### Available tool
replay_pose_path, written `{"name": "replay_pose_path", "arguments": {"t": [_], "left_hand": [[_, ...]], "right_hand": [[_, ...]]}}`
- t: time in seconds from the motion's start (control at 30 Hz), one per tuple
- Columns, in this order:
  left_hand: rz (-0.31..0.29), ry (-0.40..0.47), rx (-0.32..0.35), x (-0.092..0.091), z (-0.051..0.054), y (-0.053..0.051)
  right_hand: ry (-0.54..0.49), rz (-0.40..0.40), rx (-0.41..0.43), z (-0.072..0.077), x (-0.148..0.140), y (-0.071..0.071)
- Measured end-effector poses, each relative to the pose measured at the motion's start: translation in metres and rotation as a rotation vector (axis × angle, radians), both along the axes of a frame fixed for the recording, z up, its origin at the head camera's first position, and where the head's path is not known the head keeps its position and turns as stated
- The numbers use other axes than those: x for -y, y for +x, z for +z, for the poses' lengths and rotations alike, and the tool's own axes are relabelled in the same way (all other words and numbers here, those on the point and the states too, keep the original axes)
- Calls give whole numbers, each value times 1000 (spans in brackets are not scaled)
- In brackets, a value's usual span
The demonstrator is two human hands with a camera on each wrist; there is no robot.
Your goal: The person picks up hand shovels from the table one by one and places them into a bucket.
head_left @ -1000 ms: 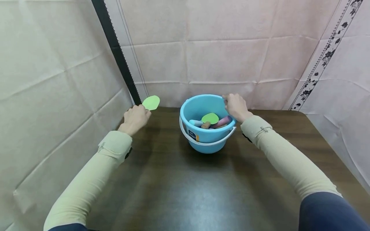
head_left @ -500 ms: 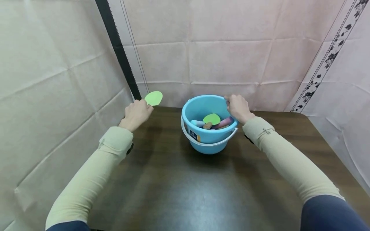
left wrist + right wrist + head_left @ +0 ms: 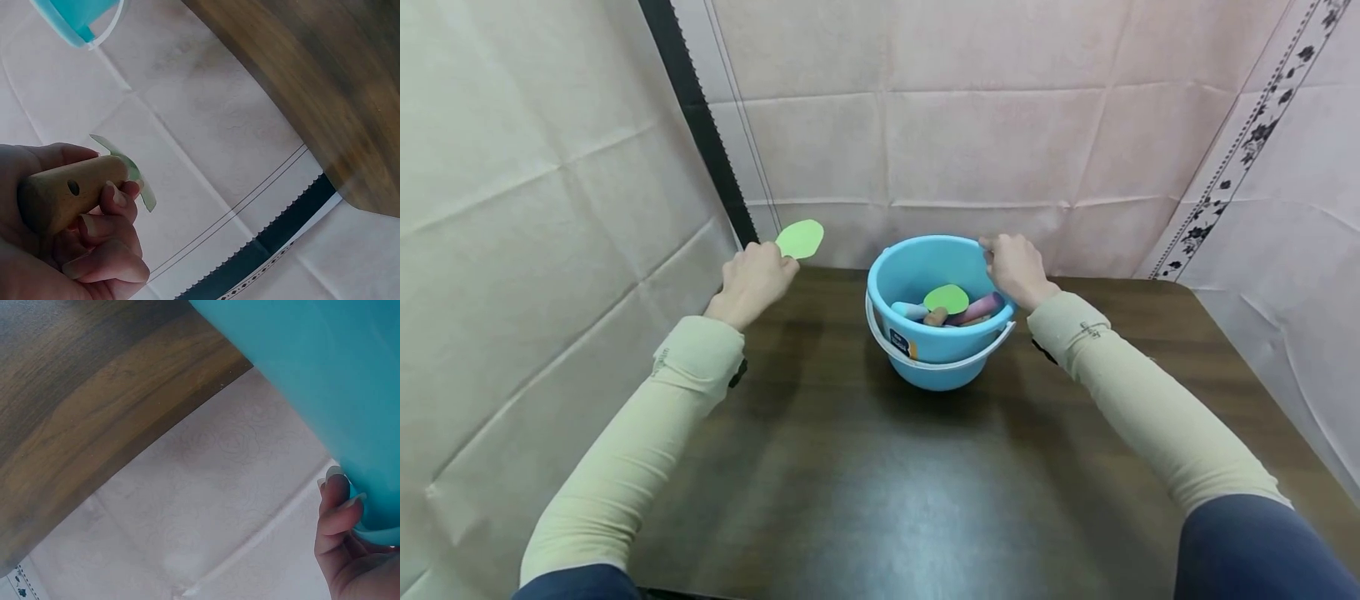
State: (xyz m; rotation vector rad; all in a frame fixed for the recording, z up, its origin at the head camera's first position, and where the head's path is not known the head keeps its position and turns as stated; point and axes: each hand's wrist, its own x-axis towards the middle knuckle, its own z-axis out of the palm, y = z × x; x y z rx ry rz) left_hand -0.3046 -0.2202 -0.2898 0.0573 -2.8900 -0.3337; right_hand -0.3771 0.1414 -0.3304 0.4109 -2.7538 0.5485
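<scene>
In my left hand (image 3: 752, 282) is a small trowel with a light green blade (image 3: 801, 238), raised at the left by the far edge of the table. The left wrist view shows my fingers and thumb curled round its wooden handle (image 3: 75, 187), which has a hole in it. A light blue bucket (image 3: 955, 343) stands on the table at the back, its white handle hanging down in front. My right hand (image 3: 1015, 271) grips the bucket's right rim; the right wrist view shows bent fingers (image 3: 340, 515) at that rim. Inside lie a green rounded piece (image 3: 947, 299) and several stick-shaped things.
Within the bucket, a light blue end (image 3: 910, 310), a brown wooden end (image 3: 936, 317) and a purple handle (image 3: 979, 308) show. Pale cloth (image 3: 985, 158) hangs behind and beside the dark wooden table (image 3: 865, 483).
The trowel in my left hand has risen slightly relative to the bucket. My right hand stays on the bucket's rim, and the bucket keeps its place. The head view has shifted a little.
</scene>
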Motion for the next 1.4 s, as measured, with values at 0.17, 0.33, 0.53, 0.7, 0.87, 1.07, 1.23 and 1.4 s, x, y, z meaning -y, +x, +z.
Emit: {"name": "replay_pose_path", "arguments": {"t": [0.17,0.33,0.53,0.7,0.87,1.07,1.23,1.4], "left_hand": [[-10,0,4,-4,6,1],[-27,8,11,-10,11,2],[-60,-2,14,-22,13,1],[-155,-9,-27,-36,13,-4],[-290,-17,-61,-51,12,-7],[-426,-36,-36,-69,11,-16],[-538,-64,-8,-83,5,-26],[-624,-98,59,-95,1,-36]], "right_hand": [[-9,-2,1,1,1,1],[-1,-9,2,1,0,1],[6,-13,26,-1,2,1],[-1,-18,11,-1,2,0],[-2,-23,11,0,1,0],[-1,-27,13,0,1,-2],[-12,-25,20,1,1,-1],[-17,-21,18,1,1,0]]}}
